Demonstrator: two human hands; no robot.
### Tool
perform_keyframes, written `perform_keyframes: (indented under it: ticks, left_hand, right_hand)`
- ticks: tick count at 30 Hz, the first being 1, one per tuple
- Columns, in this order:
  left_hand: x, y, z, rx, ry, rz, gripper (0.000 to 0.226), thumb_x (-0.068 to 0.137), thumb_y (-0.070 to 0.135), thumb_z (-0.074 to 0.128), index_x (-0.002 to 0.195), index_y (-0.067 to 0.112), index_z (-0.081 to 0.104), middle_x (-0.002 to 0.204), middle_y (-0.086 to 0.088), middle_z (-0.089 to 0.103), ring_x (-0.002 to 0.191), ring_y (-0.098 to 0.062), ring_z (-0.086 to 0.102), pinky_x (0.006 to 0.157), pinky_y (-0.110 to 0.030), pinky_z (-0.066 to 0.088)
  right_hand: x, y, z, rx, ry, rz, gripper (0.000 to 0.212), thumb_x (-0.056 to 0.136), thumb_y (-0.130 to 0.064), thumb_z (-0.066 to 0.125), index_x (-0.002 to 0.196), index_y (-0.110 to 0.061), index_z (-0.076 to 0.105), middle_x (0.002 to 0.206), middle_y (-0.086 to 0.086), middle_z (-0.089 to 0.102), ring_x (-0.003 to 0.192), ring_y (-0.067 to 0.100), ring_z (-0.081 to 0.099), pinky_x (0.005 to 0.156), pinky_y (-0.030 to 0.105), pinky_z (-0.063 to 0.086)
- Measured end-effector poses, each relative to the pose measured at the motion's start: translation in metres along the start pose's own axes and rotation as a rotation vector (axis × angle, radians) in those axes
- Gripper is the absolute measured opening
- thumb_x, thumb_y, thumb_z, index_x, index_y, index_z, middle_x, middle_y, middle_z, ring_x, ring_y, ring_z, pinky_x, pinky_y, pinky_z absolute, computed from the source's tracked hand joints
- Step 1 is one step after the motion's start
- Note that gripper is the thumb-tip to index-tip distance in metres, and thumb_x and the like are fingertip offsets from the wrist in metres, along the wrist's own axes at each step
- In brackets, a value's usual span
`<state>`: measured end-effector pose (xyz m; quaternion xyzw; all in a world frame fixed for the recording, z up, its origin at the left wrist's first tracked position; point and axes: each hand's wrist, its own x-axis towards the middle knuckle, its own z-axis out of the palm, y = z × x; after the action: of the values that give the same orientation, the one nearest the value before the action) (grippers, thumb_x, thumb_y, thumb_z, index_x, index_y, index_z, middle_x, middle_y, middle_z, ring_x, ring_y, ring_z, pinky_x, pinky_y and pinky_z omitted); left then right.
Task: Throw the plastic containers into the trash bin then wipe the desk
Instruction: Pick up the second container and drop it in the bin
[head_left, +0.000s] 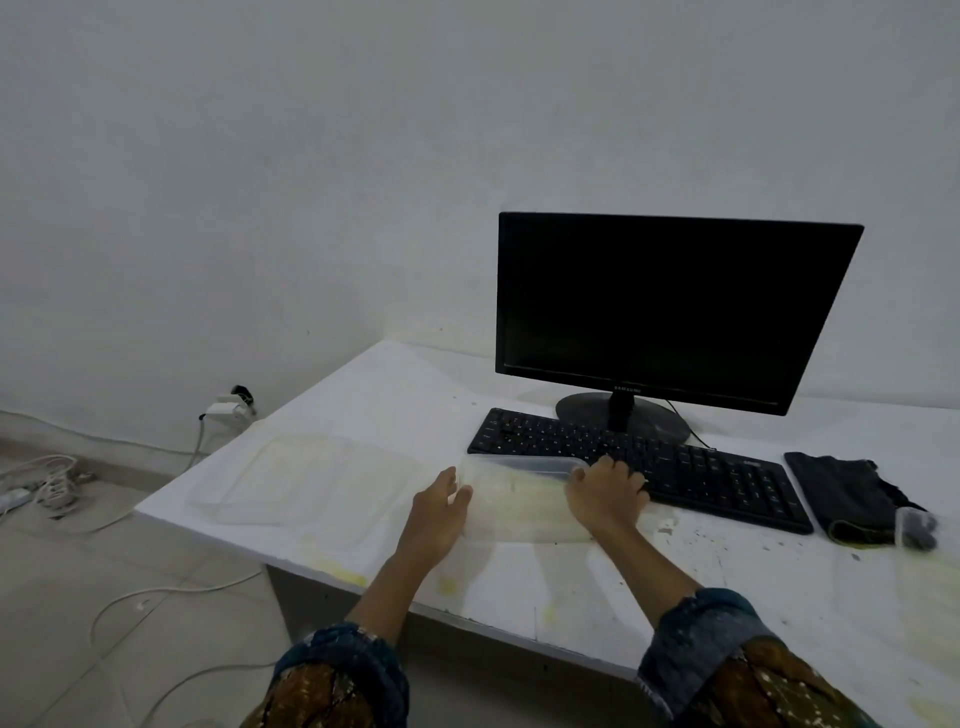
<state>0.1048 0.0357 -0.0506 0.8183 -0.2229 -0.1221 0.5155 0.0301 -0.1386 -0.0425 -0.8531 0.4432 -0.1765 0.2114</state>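
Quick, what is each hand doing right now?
Left hand: grips the container at its left end.
Right hand: grips the container's right end.

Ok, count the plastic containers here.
2. One container between the left hand and right hand, before the keyboard; a flat container near the desk's left end. A faint clear shape far right may be another.
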Motion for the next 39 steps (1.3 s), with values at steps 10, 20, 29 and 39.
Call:
perform_keyframes:
  ticks: [10, 20, 29, 39]
  left_hand:
    - [-0.003, 0.006, -0.003, 0.13, 0.006, 0.024, 0.04, 0.099, 0.02, 0.039, 0.137, 0.007, 0.045, 0.135, -0.011, 0.053, 0.123, -0.024, 0.05, 0.098, -0.029, 0.039]
    - [0.005, 0.002, 0.0, 0.132, 0.004, -0.013, 0.04, 0.098, 0.018, 0.039, 0.137, 0.012, 0.044, 0.127, -0.012, 0.056, 0.11, -0.025, 0.054, 0.086, -0.027, 0.04]
    - [0.016, 0.016, 0.003, 0.2, 0.024, 0.026, 0.053, 0.095, 0.012, 0.04, 0.146, 0.017, 0.028, 0.153, -0.009, 0.028, 0.138, -0.025, 0.032, 0.11, -0.037, 0.032]
    - [0.032, 0.013, 0.032, 0.854, -0.054, 0.365, 0.052, 0.102, 0.032, 0.022, 0.149, 0.01, 0.018, 0.159, -0.008, 0.011, 0.147, -0.017, 0.008, 0.119, -0.039, 0.001]
  right_hand:
    - [0.008, 0.02, 0.014, 0.428, 0.172, -0.091, 0.046, 0.096, -0.015, 0.049, 0.054, -0.019, 0.033, 0.067, 0.003, 0.038, 0.069, 0.02, 0.04, 0.063, 0.029, 0.031]
    - [0.005, 0.023, 0.006, 0.393, 0.041, -0.065, 0.031, 0.097, -0.015, 0.047, 0.125, -0.006, 0.056, 0.113, 0.019, 0.062, 0.076, 0.02, 0.053, 0.058, 0.022, 0.04]
    - [-0.002, 0.012, -0.003, -0.038, 0.086, -0.103, 0.045, 0.1, -0.026, 0.038, 0.141, -0.01, 0.031, 0.142, 0.012, 0.035, 0.125, 0.031, 0.042, 0.102, 0.045, 0.033]
    - [-0.003, 0.0, 0.005, -0.178, -0.076, -0.416, 0.055, 0.102, -0.041, 0.021, 0.152, -0.019, 0.013, 0.16, 0.003, 0.005, 0.148, 0.022, 0.001, 0.118, 0.046, -0.005]
